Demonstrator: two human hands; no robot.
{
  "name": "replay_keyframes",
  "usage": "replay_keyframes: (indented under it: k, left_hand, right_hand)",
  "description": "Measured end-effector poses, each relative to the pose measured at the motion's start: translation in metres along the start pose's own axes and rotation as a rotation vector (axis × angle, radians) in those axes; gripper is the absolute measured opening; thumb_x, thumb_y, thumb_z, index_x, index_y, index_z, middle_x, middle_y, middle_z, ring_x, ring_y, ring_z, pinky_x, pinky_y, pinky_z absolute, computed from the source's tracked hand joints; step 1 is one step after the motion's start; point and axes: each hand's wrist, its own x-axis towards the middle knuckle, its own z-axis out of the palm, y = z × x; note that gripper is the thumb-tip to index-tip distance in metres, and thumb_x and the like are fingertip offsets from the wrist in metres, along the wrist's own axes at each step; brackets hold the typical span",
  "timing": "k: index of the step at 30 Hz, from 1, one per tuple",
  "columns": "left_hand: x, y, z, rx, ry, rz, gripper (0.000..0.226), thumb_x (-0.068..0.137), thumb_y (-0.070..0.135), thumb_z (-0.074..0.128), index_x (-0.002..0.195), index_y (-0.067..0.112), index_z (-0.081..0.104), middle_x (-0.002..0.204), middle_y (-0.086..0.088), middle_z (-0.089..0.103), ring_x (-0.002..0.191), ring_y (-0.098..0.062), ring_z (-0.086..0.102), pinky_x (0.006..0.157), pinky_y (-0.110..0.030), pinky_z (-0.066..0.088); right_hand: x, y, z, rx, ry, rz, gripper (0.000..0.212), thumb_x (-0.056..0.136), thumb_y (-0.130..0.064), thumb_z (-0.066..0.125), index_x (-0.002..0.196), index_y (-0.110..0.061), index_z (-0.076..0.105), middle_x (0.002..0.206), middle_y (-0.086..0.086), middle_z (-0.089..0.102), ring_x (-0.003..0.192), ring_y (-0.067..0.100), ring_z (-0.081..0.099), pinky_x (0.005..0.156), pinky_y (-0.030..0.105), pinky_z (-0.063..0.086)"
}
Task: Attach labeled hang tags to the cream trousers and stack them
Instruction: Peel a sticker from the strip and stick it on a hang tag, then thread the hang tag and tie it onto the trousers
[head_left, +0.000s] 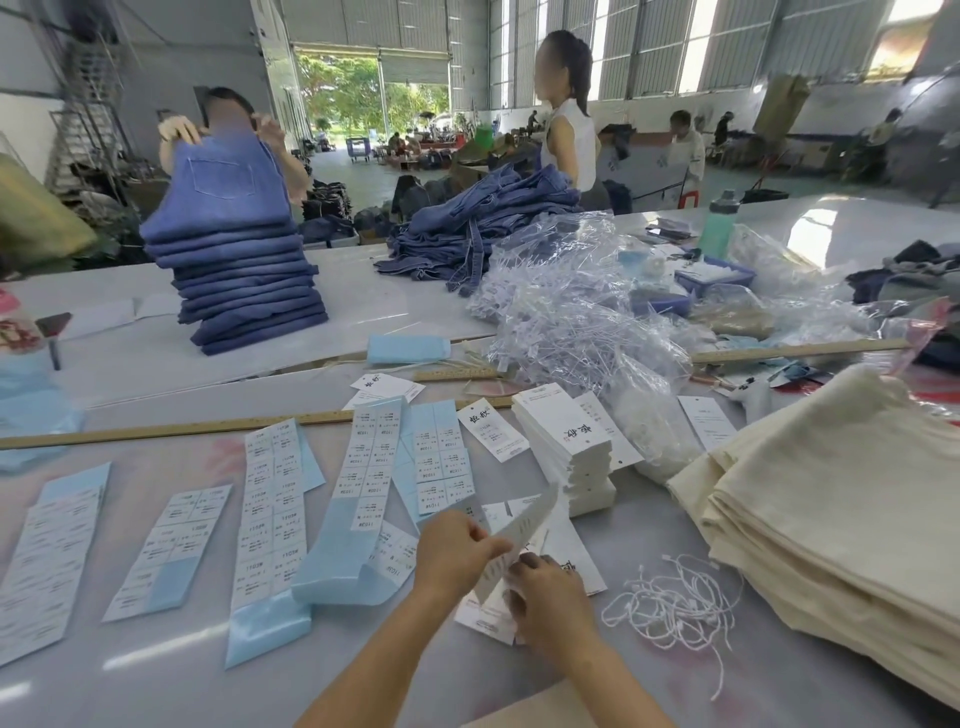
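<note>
My left hand (457, 551) and my right hand (545, 597) both pinch a white hang tag (524, 530), lifted and tilted above a few tags lying flat on the table (566, 545). A tall stack of white hang tags (566, 447) stands just beyond. Several sticker label sheets on blue backing (270, 514) lie fanned out to the left. A folded pile of cream trousers (841, 499) sits at the right. White loop strings (675, 608) lie tangled between my right hand and the trousers.
A long wooden ruler (208, 426) crosses the table behind the label sheets. Clear bags of plastic fasteners (576, 312) are heaped at centre right. A stack of folded blue jeans (244, 280) and loose jeans (483, 228) lie farther back, where other people work.
</note>
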Motion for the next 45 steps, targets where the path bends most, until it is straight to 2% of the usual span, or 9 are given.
replay_keyframes:
  k: [4, 11, 14, 20, 27, 30, 34, 40, 45]
  left_hand:
    - [-0.016, 0.016, -0.01, -0.042, 0.172, 0.148, 0.042, 0.07, 0.023, 0.082, 0.049, 0.019, 0.046, 0.055, 0.006, 0.057, 0.054, -0.011, 0.055, 0.049, -0.019, 0.04]
    - [-0.071, 0.005, -0.007, 0.521, 0.403, 0.923, 0.032, 0.044, 0.001, 0.089, 0.064, 0.01, 0.066, 0.06, -0.001, 0.063, 0.046, -0.015, 0.059, 0.039, -0.022, 0.046]
    - [-0.099, -0.009, -0.002, 0.436, 0.29, 1.054, 0.028, 0.058, 0.023, 0.089, 0.076, 0.009, 0.073, 0.089, -0.002, 0.072, 0.077, -0.015, 0.07, 0.073, -0.028, 0.056]
    - [-0.131, -0.007, -0.016, -0.314, 0.055, 0.231, 0.033, 0.074, 0.042, 0.071, 0.097, 0.018, 0.071, 0.094, 0.008, 0.072, 0.089, -0.008, 0.067, 0.078, -0.02, 0.051]
    - [-0.135, -0.015, -0.03, -0.635, -0.021, -0.069, 0.027, 0.06, 0.031, 0.077, 0.064, 0.005, 0.074, 0.071, -0.014, 0.073, 0.058, -0.023, 0.068, 0.056, -0.03, 0.05]
    - [-0.141, -0.027, -0.039, -0.643, 0.047, -0.145, 0.025, 0.057, 0.029, 0.08, 0.057, 0.005, 0.072, 0.067, -0.013, 0.072, 0.053, -0.021, 0.068, 0.055, -0.03, 0.047]
    - [-0.153, -0.041, -0.039, -0.617, 0.065, -0.163, 0.03, 0.056, 0.034, 0.08, 0.06, 0.004, 0.073, 0.066, -0.013, 0.072, 0.059, -0.026, 0.068, 0.063, -0.034, 0.05]
    - [-0.163, -0.045, -0.037, -0.644, 0.051, -0.193, 0.023, 0.067, 0.024, 0.079, 0.063, 0.003, 0.073, 0.067, -0.014, 0.072, 0.062, -0.03, 0.068, 0.064, -0.036, 0.051]
    - [-0.165, -0.041, -0.043, -0.644, 0.022, -0.205, 0.015, 0.075, 0.016, 0.076, 0.076, 0.002, 0.072, 0.071, -0.012, 0.073, 0.068, -0.03, 0.069, 0.063, -0.035, 0.05]
  right_hand:
    - [-0.002, -0.001, -0.008, 0.112, -0.059, 0.05, 0.035, 0.096, -0.023, 0.041, 0.129, -0.019, 0.053, 0.134, -0.002, 0.053, 0.126, 0.017, 0.047, 0.101, 0.026, 0.036]
    - [-0.051, -0.027, -0.062, 1.53, 0.085, 0.287, 0.043, 0.091, -0.05, 0.047, 0.071, -0.021, 0.07, 0.066, -0.009, 0.065, 0.066, 0.007, 0.062, 0.075, 0.028, 0.049]
    - [-0.075, -0.036, -0.066, 1.485, 0.301, 0.395, 0.028, 0.092, -0.023, 0.058, 0.079, -0.001, 0.069, 0.068, 0.003, 0.067, 0.063, 0.014, 0.061, 0.063, 0.03, 0.052]
    - [-0.122, -0.05, -0.073, 1.559, 0.161, 0.247, 0.016, 0.09, -0.009, 0.061, 0.087, -0.002, 0.074, 0.077, 0.01, 0.073, 0.069, 0.017, 0.068, 0.06, 0.027, 0.053]
    - [-0.129, -0.052, -0.063, 1.29, -0.023, 0.234, 0.024, 0.089, -0.019, 0.064, 0.083, 0.003, 0.069, 0.079, 0.019, 0.068, 0.07, 0.023, 0.069, 0.067, 0.035, 0.054]
    - [-0.125, 0.005, -0.061, 0.725, 0.137, 0.532, 0.03, 0.091, -0.04, 0.057, 0.077, -0.013, 0.063, 0.082, 0.009, 0.066, 0.073, 0.022, 0.062, 0.071, 0.035, 0.049]
    - [-0.128, 0.085, -0.048, 0.086, 0.097, 0.888, 0.049, 0.091, -0.054, 0.045, 0.118, -0.015, 0.059, 0.124, 0.009, 0.054, 0.116, 0.026, 0.049, 0.095, 0.032, 0.042]
    - [-0.117, 0.091, -0.054, 0.094, -0.038, 0.753, 0.028, 0.093, -0.016, 0.046, 0.117, -0.011, 0.061, 0.123, 0.012, 0.057, 0.111, 0.026, 0.055, 0.09, 0.031, 0.046]
    - [-0.101, 0.079, -0.106, 1.002, 0.087, 0.63, 0.024, 0.085, 0.01, 0.051, 0.067, -0.005, 0.05, 0.052, 0.009, 0.051, 0.038, 0.012, 0.048, 0.034, 0.016, 0.036]
